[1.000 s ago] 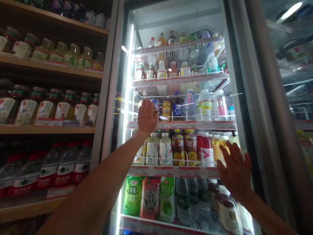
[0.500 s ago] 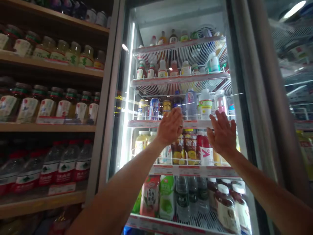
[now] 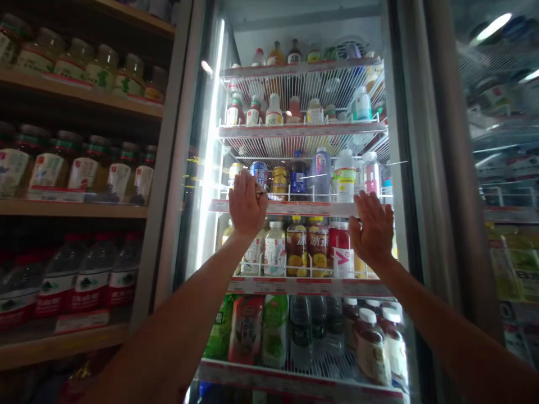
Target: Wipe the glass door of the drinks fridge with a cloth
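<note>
My left hand [image 3: 246, 207] reaches up to the glass door [image 3: 248, 33] of a lit drinks fridge, in front of the third shelf's left part. Its fingers point up, and the edge of a small crumpled cloth [image 3: 261, 189] shows beside them; the palm hides most of it. To the right, my right hand [image 3: 373, 227] lies flat against the glass with fingers stretched and thumb apart, holding nothing. Behind the glass, a blue can [image 3: 258, 173] and a gold can [image 3: 279, 184] stand near my left hand. A red-purple drink bottle [image 3: 342, 252] is beside my right hand.
At the left, wooden shelves [image 3: 76, 209] hold rows of bottles, including red-capped water bottles [image 3: 90, 278]. A metal door frame [image 3: 440, 168] stands at the right, with another glass-fronted fridge [image 3: 505, 213] past it. Cartons [image 3: 246, 331] and bottles fill the lower shelf.
My left hand has slid left across the glass, from mid-shelf toward the lit left side, with the cloth. My right hand stays at nearly the same spot. The view has shifted slightly.
</note>
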`<control>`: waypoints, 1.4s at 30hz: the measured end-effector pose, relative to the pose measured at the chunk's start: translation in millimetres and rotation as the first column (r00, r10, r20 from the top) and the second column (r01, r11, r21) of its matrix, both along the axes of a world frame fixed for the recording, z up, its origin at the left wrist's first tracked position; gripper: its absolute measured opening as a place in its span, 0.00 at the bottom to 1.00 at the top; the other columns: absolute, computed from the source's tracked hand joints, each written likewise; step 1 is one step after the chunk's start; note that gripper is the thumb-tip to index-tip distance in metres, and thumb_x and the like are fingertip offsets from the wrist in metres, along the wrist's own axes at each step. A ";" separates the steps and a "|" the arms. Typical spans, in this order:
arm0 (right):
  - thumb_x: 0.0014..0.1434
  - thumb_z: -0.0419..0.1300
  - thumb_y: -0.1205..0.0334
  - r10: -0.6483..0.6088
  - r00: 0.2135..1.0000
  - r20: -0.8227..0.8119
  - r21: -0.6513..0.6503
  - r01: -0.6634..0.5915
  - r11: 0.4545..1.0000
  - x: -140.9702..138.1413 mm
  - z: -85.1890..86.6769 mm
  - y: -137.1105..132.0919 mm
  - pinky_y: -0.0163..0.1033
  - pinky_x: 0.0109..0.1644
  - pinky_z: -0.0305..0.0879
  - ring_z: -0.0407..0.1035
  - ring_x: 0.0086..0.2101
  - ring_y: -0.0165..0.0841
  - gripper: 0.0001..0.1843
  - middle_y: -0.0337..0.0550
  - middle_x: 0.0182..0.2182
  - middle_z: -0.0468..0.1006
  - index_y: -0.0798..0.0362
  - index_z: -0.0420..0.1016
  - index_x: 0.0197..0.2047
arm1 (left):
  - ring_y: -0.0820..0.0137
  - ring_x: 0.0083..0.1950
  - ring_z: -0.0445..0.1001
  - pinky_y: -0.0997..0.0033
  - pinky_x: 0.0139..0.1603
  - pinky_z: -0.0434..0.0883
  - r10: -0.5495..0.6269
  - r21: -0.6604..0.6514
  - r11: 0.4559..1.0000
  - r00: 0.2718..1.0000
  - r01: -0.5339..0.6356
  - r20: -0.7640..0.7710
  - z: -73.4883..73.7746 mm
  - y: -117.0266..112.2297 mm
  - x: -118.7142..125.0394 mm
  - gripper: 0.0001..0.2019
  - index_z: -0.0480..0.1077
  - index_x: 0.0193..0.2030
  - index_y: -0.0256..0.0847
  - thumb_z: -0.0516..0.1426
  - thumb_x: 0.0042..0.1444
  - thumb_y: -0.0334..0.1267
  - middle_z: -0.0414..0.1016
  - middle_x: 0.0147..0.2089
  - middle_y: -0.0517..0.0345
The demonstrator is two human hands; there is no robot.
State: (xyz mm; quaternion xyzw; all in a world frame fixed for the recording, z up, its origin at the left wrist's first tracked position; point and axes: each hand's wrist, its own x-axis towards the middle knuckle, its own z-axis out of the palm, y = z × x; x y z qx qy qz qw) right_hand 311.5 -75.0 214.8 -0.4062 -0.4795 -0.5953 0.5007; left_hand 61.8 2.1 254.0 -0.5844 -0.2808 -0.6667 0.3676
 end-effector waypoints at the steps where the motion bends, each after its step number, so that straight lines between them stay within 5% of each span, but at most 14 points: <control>1: 0.61 0.46 0.58 0.002 1.000 0.002 0.001 -0.002 1.000 -0.1 0.1 0.2 0.52 0.63 0.48 0.54 0.61 0.40 0.26 0.49 0.59 0.64 0.53 0.59 0.61 | 0.57 0.70 0.44 0.50 0.65 0.52 -0.005 0.002 1.000 1.000 0.005 -0.002 -3.3 -0.9 1.7 0.27 0.52 0.64 0.30 0.46 0.59 0.39 0.49 0.68 0.40; 6: 0.60 0.46 0.60 0.016 1.000 0.021 0.019 -0.017 1.000 0.7 0.5 0.0 0.51 0.62 0.49 0.55 0.60 0.40 0.24 0.47 0.58 0.66 0.52 0.62 0.59 | 0.65 0.70 0.45 0.57 0.68 0.48 0.061 0.102 0.995 0.834 -0.006 -0.549 -26.8 -6.4 1.6 0.27 0.50 0.65 0.40 0.47 0.59 0.40 0.51 0.68 0.51; 9: 0.60 0.47 0.59 -0.007 1.000 0.015 0.006 0.007 1.000 -0.6 0.5 -0.6 0.52 0.62 0.49 0.55 0.61 0.40 0.23 0.47 0.58 0.65 0.51 0.64 0.58 | 0.60 0.69 0.48 0.51 0.66 0.48 0.054 0.020 0.998 0.976 -0.051 -0.212 -25.9 0.2 -20.8 0.26 0.53 0.64 0.37 0.47 0.59 0.41 0.52 0.67 0.44; 12: 0.60 0.47 0.58 -0.031 0.999 0.008 0.007 0.031 0.999 -1.9 0.5 -0.5 0.53 0.62 0.48 0.54 0.61 0.41 0.23 0.48 0.59 0.65 0.52 0.65 0.57 | 0.56 0.69 0.45 0.50 0.65 0.51 0.030 -0.024 0.999 0.999 -0.029 0.017 -26.7 0.6 -22.6 0.27 0.53 0.64 0.30 0.46 0.59 0.40 0.50 0.67 0.37; 16: 0.59 0.48 0.60 -0.026 0.999 0.035 0.007 0.026 1.000 -0.1 -0.1 -0.4 0.53 0.62 0.49 0.54 0.61 0.42 0.23 0.49 0.59 0.64 0.53 0.65 0.57 | 0.64 0.70 0.46 0.59 0.68 0.49 0.061 0.128 0.992 0.836 0.011 -0.545 -40.9 -10.9 0.5 0.25 0.55 0.63 0.35 0.48 0.58 0.38 0.53 0.67 0.48; 18: 0.59 0.48 0.60 -0.020 0.999 0.035 0.001 0.020 1.000 0.7 -0.7 -0.7 0.52 0.61 0.49 0.54 0.61 0.41 0.23 0.49 0.58 0.65 0.52 0.65 0.57 | 0.65 0.69 0.49 0.58 0.68 0.47 0.088 0.149 0.989 0.792 0.003 -0.604 -43.2 -10.2 -4.2 0.24 0.57 0.62 0.38 0.49 0.58 0.38 0.56 0.66 0.50; 21: 0.60 0.48 0.60 -0.028 0.999 0.020 -0.014 0.028 1.000 -0.4 -1.0 -1.0 0.52 0.62 0.48 0.54 0.61 0.42 0.22 0.49 0.59 0.64 0.53 0.66 0.56 | 0.60 0.69 0.49 0.51 0.67 0.48 0.038 0.018 0.999 0.981 -0.035 -0.188 -39.9 -0.5 -25.6 0.25 0.55 0.63 0.35 0.47 0.59 0.39 0.53 0.67 0.44; 24: 0.60 0.47 0.59 -0.046 0.999 0.004 -0.033 0.046 0.998 -2.4 0.3 -0.8 0.53 0.63 0.46 0.52 0.62 0.42 0.22 0.50 0.60 0.63 0.54 0.65 0.56 | 0.57 0.70 0.44 0.49 0.65 0.51 -0.016 -0.054 0.998 0.992 0.023 0.128 -47.1 1.5 -23.3 0.27 0.51 0.65 0.31 0.47 0.59 0.40 0.49 0.68 0.38; 29: 0.60 0.48 0.59 -0.057 0.998 -0.011 -0.059 0.057 0.997 -3.8 -5.0 -2.9 0.55 0.63 0.45 0.50 0.62 0.42 0.24 0.50 0.61 0.60 0.53 0.62 0.59 | 0.63 0.70 0.46 0.56 0.67 0.50 0.013 0.071 0.997 0.892 0.022 -0.453 -80.9 -13.7 5.7 0.26 0.52 0.64 0.36 0.47 0.59 0.38 0.54 0.67 0.48; 31: 0.60 0.48 0.59 -0.067 0.998 -0.012 -0.078 0.066 0.995 -5.6 -13.4 -4.7 0.55 0.63 0.44 0.48 0.63 0.42 0.25 0.50 0.62 0.57 0.52 0.60 0.60 | 0.63 0.69 0.49 0.55 0.67 0.50 0.028 0.076 0.997 0.910 0.004 -0.413 -83.7 -11.6 -4.3 0.25 0.53 0.64 0.37 0.48 0.59 0.38 0.55 0.66 0.47; 35: 0.61 0.48 0.60 -0.080 0.995 0.054 -0.095 0.085 0.992 -9.9 -30.3 -6.4 0.54 0.64 0.44 0.46 0.64 0.40 0.26 0.49 0.63 0.57 0.50 0.56 0.62 | 0.57 0.69 0.46 0.50 0.65 0.51 0.009 -0.024 1.000 0.998 -0.007 0.057 -82.9 -5.2 -20.1 0.27 0.51 0.65 0.33 0.48 0.59 0.38 0.50 0.67 0.38; 37: 0.61 0.49 0.60 -0.076 0.995 0.063 -0.094 0.082 0.992 -9.7 -34.4 -6.2 0.54 0.64 0.44 0.47 0.63 0.40 0.26 0.49 0.62 0.58 0.50 0.56 0.62 | 0.60 0.70 0.43 0.53 0.66 0.50 -0.007 0.012 1.000 0.992 0.008 -0.127 -92.3 -10.1 -9.4 0.27 0.51 0.65 0.32 0.47 0.59 0.37 0.51 0.67 0.40; 40: 0.60 0.50 0.60 -0.055 0.997 0.056 -0.075 0.059 0.995 -6.2 -38.7 -5.8 0.54 0.64 0.44 0.49 0.63 0.41 0.27 0.50 0.62 0.59 0.51 0.55 0.63 | 0.64 0.70 0.43 0.57 0.68 0.47 0.008 0.087 0.995 0.851 0.045 -0.525 -112.3 -18.3 7.1 0.26 0.54 0.63 0.36 0.48 0.58 0.36 0.55 0.66 0.49; 42: 0.60 0.49 0.61 -0.045 0.997 0.061 -0.084 0.050 0.995 -4.5 -43.5 -6.2 0.55 0.63 0.44 0.49 0.63 0.41 0.27 0.50 0.61 0.59 0.51 0.55 0.63 | 0.64 0.70 0.45 0.56 0.68 0.45 0.016 0.068 0.998 0.882 0.018 -0.471 -119.9 -18.6 4.9 0.26 0.54 0.63 0.37 0.48 0.58 0.37 0.55 0.66 0.49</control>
